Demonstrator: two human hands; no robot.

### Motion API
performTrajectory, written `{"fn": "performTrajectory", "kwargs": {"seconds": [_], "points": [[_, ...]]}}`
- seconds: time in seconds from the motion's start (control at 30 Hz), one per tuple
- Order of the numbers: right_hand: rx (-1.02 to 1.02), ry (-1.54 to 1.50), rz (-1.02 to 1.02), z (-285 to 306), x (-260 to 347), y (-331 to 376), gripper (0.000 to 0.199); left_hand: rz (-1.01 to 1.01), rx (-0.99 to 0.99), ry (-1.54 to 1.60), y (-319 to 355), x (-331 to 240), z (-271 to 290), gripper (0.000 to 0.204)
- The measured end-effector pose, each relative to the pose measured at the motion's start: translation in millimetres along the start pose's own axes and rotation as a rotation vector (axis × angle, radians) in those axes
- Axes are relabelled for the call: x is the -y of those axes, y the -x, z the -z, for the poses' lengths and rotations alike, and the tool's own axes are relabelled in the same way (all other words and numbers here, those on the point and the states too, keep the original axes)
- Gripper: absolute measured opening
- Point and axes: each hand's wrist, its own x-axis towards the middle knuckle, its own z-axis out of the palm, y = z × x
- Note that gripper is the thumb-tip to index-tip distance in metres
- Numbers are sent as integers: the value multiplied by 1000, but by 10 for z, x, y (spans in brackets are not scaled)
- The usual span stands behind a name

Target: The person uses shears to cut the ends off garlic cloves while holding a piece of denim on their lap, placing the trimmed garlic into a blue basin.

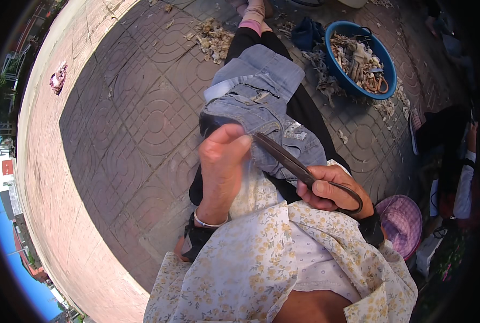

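My right hand is closed around a dark brown strap, which loops back past the wrist. The strap's far end slants up to the left, close to the fingertips of my left hand. Thumb and forefinger of that hand are pinched together; whatever is between them is too small or blurred to make out. Under both hands, faded blue denim cloth with a dark beaded-looking line lies across my lap. A dark shiny piece shows beside the left fingers, partly hidden by them.
Beyond my right leg stands a blue basin filled with pale scraps. More scraps litter the patterned paving. A pink checked hat lies at my right, near a person in dark clothing. Crumpled pink cloth rests far left.
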Motion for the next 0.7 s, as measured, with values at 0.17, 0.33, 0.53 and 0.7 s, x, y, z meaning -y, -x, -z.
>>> {"fn": "performTrajectory", "kwargs": {"seconds": [0.17,0.33,0.53,0.7], "points": [[-41,14,33,-33,-48,-4,39,-14,-1,-2,8,6,-4,8],[20,-33,25,22,-61,-6,30,-17,3,-4,6,24,13,10],[10,-38,21,10,-62,-3,30,-41,-21,-52,12,27,-6,11],[17,-39,24,13,-55,-1,30,-49,-48,-98,30,13,-33,12]]}}
